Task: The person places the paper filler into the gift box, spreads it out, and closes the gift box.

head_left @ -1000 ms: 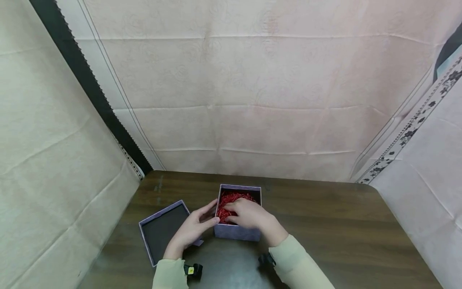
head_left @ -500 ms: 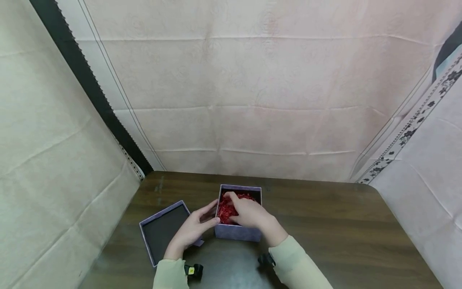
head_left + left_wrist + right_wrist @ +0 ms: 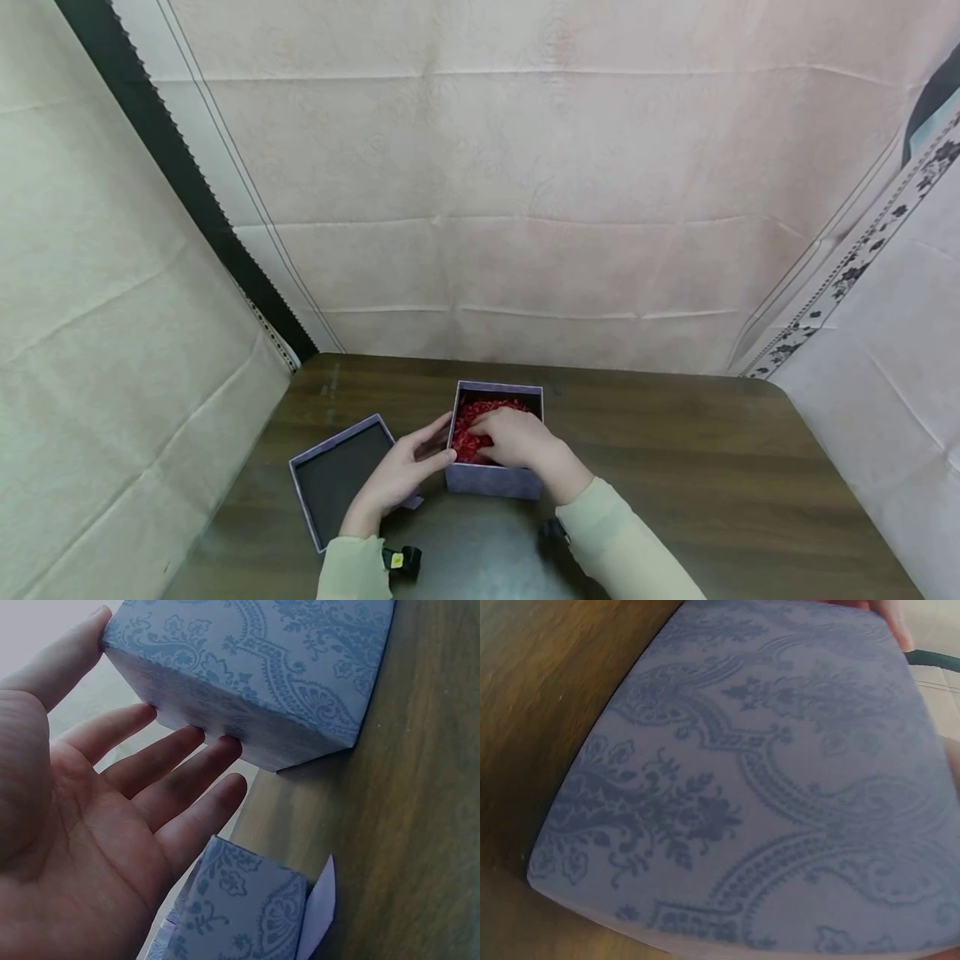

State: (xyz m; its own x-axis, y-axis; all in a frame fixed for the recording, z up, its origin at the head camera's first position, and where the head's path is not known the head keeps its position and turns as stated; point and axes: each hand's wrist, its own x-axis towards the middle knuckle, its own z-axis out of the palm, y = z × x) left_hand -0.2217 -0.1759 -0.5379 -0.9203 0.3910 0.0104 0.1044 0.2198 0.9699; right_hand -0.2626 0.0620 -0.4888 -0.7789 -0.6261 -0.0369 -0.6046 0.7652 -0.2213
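Note:
A purple patterned gift box stands uncovered on the table with red shredded paper inside. My left hand steadies its left side; in the left wrist view, the fairly straight fingers touch the box wall and the thumb lies at its corner. My right hand reaches over the near right rim, its bent fingers down in the shredded paper. Their tips are hidden, so whether they pinch any shreds is unclear. Mostly the box's outer wall fills the right wrist view.
The box's lid lies inside-up, dark lining showing, left of the box and partly under my left forearm. A small flap sticks out at its corner. Brown wooden table extends to the right; pale cloth hangs behind.
My right hand's index finger, lifted toward the far left of the box half a second ago, has drawn back and down into the shredded paper. Left hand, box and lid stay put.

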